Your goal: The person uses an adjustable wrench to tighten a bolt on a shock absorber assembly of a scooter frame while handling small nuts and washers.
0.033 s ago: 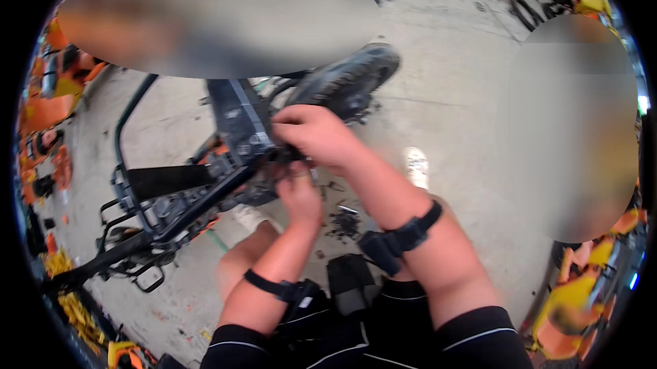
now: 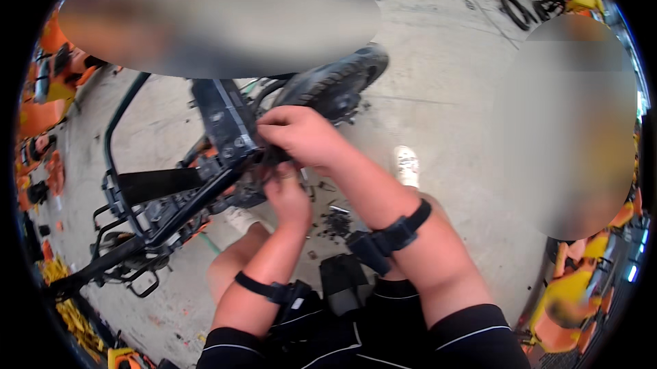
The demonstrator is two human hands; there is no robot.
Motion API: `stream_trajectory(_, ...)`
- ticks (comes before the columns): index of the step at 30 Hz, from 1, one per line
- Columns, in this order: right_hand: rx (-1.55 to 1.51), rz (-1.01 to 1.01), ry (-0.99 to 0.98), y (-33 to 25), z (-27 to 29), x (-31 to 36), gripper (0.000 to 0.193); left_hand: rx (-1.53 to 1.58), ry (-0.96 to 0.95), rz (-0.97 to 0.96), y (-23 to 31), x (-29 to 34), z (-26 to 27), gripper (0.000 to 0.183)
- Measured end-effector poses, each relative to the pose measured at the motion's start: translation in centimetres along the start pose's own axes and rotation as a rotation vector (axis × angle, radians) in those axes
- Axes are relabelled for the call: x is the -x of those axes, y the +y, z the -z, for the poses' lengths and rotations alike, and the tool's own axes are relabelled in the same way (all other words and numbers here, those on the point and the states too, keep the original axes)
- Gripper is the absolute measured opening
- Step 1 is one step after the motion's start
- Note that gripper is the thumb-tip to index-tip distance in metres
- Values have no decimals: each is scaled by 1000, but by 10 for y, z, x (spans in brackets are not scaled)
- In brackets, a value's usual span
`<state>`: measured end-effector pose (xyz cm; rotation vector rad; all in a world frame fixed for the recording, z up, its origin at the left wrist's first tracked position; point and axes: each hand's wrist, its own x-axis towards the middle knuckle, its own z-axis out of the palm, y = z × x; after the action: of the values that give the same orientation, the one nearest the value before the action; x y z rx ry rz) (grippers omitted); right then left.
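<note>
black frame tube: glossy, smooth, metal-looking. tyre: matt black rubber, rough knobbly tread. floor: matt grey concrete.

No text, number or sign is coming out readable. A small white patch is showing on the black device strapped to the left forearm; any print there is appearing too small to read. Pale marks on the dark panel of the vehicle frame are forming no legible characters.
</note>
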<state>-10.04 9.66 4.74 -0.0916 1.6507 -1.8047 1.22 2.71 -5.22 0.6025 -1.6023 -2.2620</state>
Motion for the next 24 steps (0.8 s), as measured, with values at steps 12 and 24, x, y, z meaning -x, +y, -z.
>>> stream_trajectory(12,-127,-120,-45,-3,7,-6,24,36,-28,-40,6,-5,-10,53)
stream_trajectory(24,-125,-145,-42,-2,7,-10,22,32,-73,-66,5,-6,-7,54)
